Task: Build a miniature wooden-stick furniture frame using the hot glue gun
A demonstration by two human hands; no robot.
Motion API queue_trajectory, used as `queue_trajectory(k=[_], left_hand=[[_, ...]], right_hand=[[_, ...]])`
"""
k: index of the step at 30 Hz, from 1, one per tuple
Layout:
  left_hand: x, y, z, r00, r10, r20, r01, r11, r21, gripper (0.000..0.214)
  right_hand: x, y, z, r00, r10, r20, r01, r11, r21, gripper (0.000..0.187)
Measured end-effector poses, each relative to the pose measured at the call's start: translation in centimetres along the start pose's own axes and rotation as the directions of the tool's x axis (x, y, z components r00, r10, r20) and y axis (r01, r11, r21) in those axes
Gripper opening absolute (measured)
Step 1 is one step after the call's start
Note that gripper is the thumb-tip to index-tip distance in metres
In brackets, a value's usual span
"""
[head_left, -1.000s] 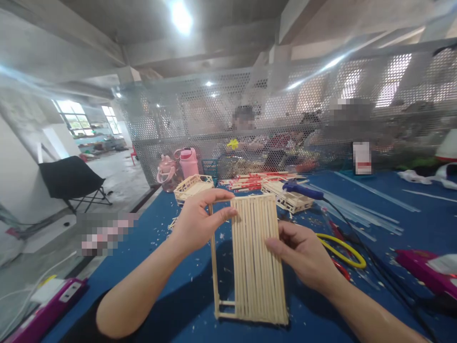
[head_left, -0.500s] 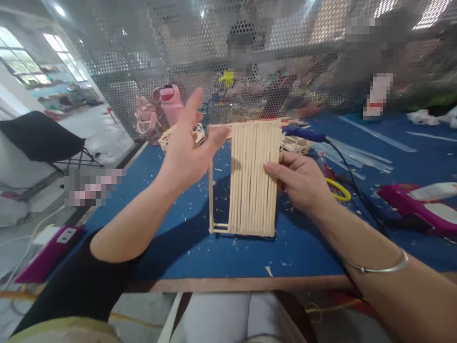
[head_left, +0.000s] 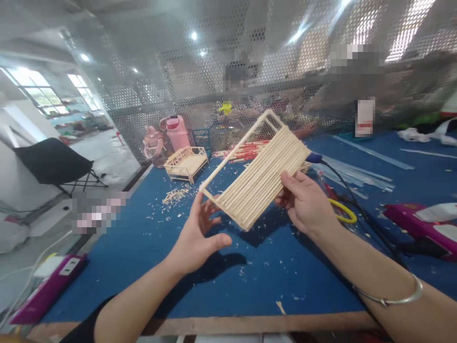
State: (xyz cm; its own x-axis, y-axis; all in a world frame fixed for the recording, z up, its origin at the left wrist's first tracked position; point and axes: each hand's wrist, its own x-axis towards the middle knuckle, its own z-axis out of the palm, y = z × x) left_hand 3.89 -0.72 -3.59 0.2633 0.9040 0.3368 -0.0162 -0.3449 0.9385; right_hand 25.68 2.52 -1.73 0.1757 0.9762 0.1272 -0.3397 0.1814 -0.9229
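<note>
A panel of thin wooden sticks [head_left: 262, 178], laid side by side on a stick frame, is held tilted above the blue table. My right hand [head_left: 303, 200] grips its right edge between thumb and fingers. Along the panel's upper left side the frame has an open gap with no sticks across it. My left hand [head_left: 203, 233] is spread, thumb apart, its fingertips at the frame's lower left corner; whether they bear any weight I cannot tell. Behind the panel shows the blue handle [head_left: 314, 157] of a corded tool, its tip hidden.
A small stick-built bed [head_left: 187, 164] stands at the back left, near pink bottles [head_left: 176, 133]. Wood scraps [head_left: 174, 194] litter the blue table [head_left: 143, 271]. Red-tipped sticks [head_left: 250, 151], clear glue sticks [head_left: 357, 171], yellow tape roll [head_left: 342, 211] and purple power strips [head_left: 50, 288] lie around.
The panel has turned from upright to a slant, its lower end swinging left. My left hand has come down from above to its lower left corner. The view has tipped up.
</note>
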Motion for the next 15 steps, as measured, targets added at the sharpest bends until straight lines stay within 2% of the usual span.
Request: queue_trajectory(k=[3, 7, 9, 13, 14, 15], left_hand=[[0.6, 1.1, 0.8, 1.0, -0.006, -0.003, 0.005, 0.992, -0.126, 0.089], [1.0, 2.2, 0.1, 0.981, -0.026, -0.195, 0.009, 0.996, -0.088, 0.055], [1.0, 2.4, -0.6, 0.969, -0.058, -0.241, 0.041, 0.997, -0.071, 0.049], [0.9, 2.5, -1.4, 0.953, -0.183, -0.242, 0.157, 0.98, -0.124, 0.055], [0.9, 2.5, -1.5, 0.94, -0.255, -0.226, 0.226, 0.963, -0.145, 0.056], [0.9, 2.5, -1.7, 0.917, -0.347, -0.2, 0.317, 0.934, -0.164, 0.056]], right_hand=[[-0.5, 0.5, 0.8, 0.994, 0.103, 0.029, -0.104, 0.994, 0.027, 0.049], [-1.0, 1.1, 1.5, 0.978, 0.186, 0.092, -0.188, 0.982, 0.012, 0.054], [-1.0, 1.4, 1.6, 0.96, 0.249, 0.13, -0.246, 0.969, -0.035, 0.054], [-0.7, 1.1, 1.0, 0.897, 0.384, 0.217, -0.342, 0.916, -0.209, 0.054], [-0.8, 0.8, 0.7, 0.871, 0.419, 0.256, -0.351, 0.896, -0.27, 0.054], [-0.9, 0.3, 0.2, 0.823, 0.468, 0.322, -0.353, 0.865, -0.356, 0.052]])
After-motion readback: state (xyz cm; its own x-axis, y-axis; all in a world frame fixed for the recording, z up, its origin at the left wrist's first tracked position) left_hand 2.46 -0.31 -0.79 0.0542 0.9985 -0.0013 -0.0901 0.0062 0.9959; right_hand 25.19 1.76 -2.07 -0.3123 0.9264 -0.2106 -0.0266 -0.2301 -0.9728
